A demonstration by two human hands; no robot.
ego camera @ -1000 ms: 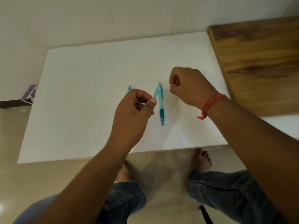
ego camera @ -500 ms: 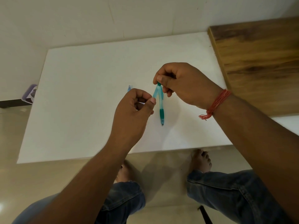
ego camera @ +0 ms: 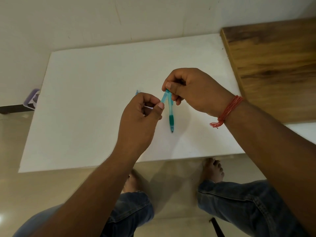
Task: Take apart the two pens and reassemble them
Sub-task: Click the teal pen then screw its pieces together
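Left hand and right hand fingers both pinch pale blue pen barrel. Second pen lies on white tabletop, just right.

1. The translucent light-blue plastic pen barrel looks smooth and a little glossy.
2. The blue pen with dark green grip is clear plastic; the grip looks matt, perhaps rubber.
3. The white table top is matt.
4. The brown wooden board, far right, shows grain.
5. The red thread wristband is fibrous.
6. The blue denim trousers are coarse cloth.
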